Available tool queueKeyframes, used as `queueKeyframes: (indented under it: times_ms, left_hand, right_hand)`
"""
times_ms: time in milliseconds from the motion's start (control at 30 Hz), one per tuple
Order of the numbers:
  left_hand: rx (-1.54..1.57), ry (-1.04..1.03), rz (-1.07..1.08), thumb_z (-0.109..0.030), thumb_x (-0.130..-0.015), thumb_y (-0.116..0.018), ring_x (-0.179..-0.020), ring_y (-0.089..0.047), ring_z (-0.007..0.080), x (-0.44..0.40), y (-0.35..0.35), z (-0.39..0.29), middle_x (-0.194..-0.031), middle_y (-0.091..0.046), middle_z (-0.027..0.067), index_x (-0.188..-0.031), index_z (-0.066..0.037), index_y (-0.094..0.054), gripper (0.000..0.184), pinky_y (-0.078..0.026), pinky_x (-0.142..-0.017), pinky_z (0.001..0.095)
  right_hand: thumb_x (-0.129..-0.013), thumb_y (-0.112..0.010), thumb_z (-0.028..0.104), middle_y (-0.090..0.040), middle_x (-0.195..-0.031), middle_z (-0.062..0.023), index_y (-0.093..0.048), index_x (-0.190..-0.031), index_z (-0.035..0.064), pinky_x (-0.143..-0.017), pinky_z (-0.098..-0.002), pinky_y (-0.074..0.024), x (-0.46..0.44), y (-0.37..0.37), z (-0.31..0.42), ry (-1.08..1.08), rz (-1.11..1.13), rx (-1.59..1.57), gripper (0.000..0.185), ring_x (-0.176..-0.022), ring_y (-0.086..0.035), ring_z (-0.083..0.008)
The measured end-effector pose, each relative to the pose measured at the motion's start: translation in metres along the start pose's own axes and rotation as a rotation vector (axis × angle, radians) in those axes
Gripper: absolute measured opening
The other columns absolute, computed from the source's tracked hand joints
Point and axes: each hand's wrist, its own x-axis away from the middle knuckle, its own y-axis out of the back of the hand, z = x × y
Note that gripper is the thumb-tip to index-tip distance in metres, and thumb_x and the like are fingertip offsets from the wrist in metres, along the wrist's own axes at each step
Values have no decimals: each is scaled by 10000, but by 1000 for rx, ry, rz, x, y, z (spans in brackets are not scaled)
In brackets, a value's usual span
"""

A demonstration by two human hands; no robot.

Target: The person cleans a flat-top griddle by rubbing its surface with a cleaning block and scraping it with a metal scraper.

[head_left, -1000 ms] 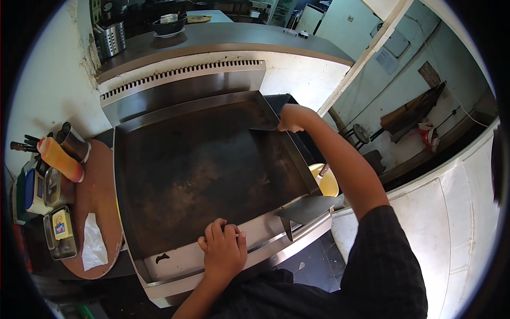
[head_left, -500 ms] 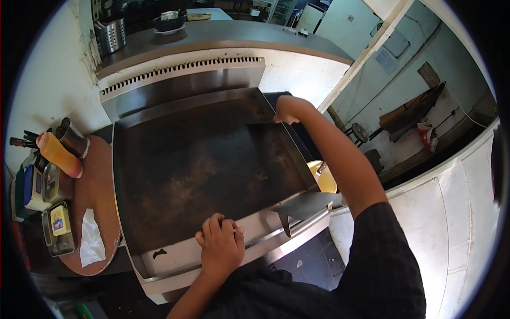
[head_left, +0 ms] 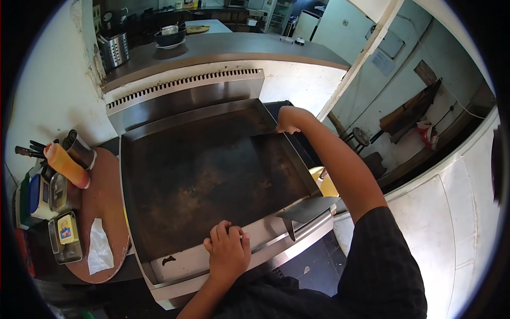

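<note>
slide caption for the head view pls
Left hand at the front of the griddle, right hand near its right edge.

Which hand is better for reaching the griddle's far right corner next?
Probably the right hand. It's up by the griddle's right edge, close to that corner, while the left hand is down at the front, farther away.

Brn board [head_left: 106,199] beside griddle [head_left: 196,159] bears wht paper [head_left: 100,250] & sqz btl [head_left: 67,166].

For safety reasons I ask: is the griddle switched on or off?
Cannot tell: the griddle looks dark and browned, but no control knob, flame or indicator light is visible.
</note>
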Motion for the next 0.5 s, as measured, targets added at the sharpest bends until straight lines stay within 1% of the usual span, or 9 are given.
queueKeyframes:
  times_ms: [300, 367, 433, 467, 500]
  left_hand:
    - [-19, 22, 36, -270, -923, -608, -1106, -468, 323, 2, 2, 1, -1223, -519, 159, -1009, -91, -591, 199, -312, -870, 460]
    - [-13, 24, 10, -272, -923, -608, -1109, -468, 323, -4, 3, 3, -1225, -518, 160, -1008, -92, -591, 200, -313, -872, 463]
    - [5, 37, 8, -274, -923, -607, -1111, -468, 323, 2, 2, 1, -1227, -518, 160, -1008, -93, -591, 201, -315, -874, 466]
    - [6, 32, 18, -274, -923, -607, -1111, -468, 323, 3, 3, 2, -1227, -518, 160, -1008, -93, -591, 201, -315, -874, 466]
    - [1, 29, 24, -275, -922, -608, -1113, -468, 323, 3, 2, 3, -1229, -518, 160, -1008, -94, -591, 201, -316, -875, 466]
  right_hand:
    - [-841, -692, 277, -693, -772, -133, -743, -871, -62, -655, -422, -545, -13, -17, 7, -90, -128, -85, 345, -638, -600, -350]
    - [-842, -691, 301, -695, -771, -135, -743, -848, -61, -655, -425, -547, -35, -9, -1, 48, -135, -26, 366, -635, -608, -351]
    - [-844, -690, 325, -696, -770, -138, -742, -825, -60, -654, -428, -549, -51, -17, -6, 188, -112, 32, 389, -633, -615, -351]
    - [-844, -690, 325, -696, -770, -138, -742, -825, -60, -654, -428, -549, -43, -18, -6, 183, -107, 25, 389, -633, -615, -351]
    - [-845, -691, 330, -698, -770, -136, -744, -823, -58, -658, -433, -552, -26, -9, -5, 114, -43, -34, 392, -635, -619, -354]
